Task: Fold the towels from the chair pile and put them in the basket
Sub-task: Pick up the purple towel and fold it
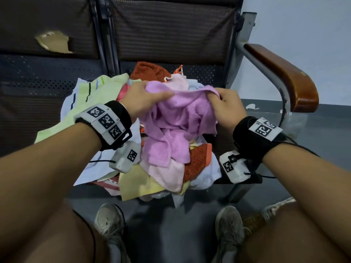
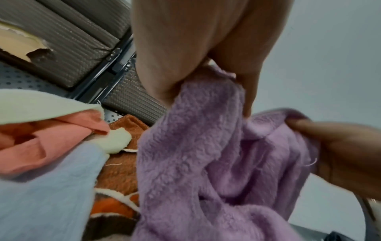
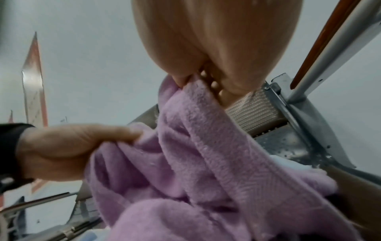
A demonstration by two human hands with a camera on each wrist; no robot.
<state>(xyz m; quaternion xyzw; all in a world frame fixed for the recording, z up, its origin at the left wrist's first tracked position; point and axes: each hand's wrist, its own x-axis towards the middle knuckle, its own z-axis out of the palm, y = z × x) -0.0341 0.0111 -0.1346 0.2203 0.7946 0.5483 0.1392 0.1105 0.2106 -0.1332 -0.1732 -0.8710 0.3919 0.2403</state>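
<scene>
the chair [image 1: 171,35] fills the upper half of the head view, its backrest cut off at 12 o'clock, a torn patch [image 1: 53,41] at 10 o'clock and a brown armrest [image 1: 281,76] at 2 o'clock. the seat is almost wholly hidden under the towel pile [image 1: 133,179], which spreads from the centre toward 6 and 9 o'clock; where 1 towel ends and the next begins is hard to make out. no basket shows in any of the 3 views. above the pile, at the centre, hangs the purple towel [image 1: 171,118], bunched, its lower folds draped onto the heap and its corners lost in the creases. the left hand [image 1: 141,99] at 11 o'clock of the towel has thumb and fingers clamped on its top edge. the right hand [image 1: 227,106] at 1 o'clock pinches the same edge between thumb and curled fingers; the fingertips are buried in cloth.
</scene>
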